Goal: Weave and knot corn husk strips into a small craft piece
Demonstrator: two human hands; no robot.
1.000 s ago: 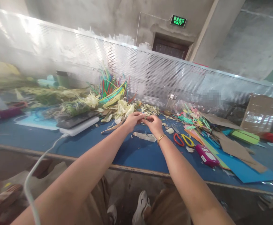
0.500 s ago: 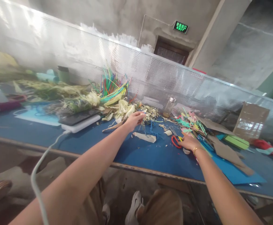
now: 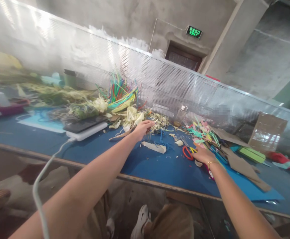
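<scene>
My left hand (image 3: 145, 128) is closed in a pinch in front of a heap of pale, dry husk-like strips (image 3: 160, 119). What sits between its fingertips is too small and blurred to name. Below it lie a flat cream husk piece (image 3: 155, 147) and tangled blue strands (image 3: 163, 136) on the blue tabletop. Over to the right, my right hand (image 3: 203, 154) has its fingers apart and reaches down beside scissors with red and yellow handles (image 3: 187, 153). Its fingertips are at the yellow handle. Small pale scraps (image 3: 179, 142) lie around the scissors.
A black device (image 3: 84, 123) rests on a white one with a cable. Behind are coloured stems (image 3: 120, 91), a glass bottle (image 3: 181, 115) and a perforated metal screen (image 3: 157, 76). Paper scraps (image 3: 202, 129), cardboard (image 3: 239, 162) and a blue sheet (image 3: 256, 192) lie right.
My right hand has drawn slightly to the right, away from the scissors, which stay in place. My left hand keeps its pinch at nearly the same spot. The view has shifted a little.
</scene>
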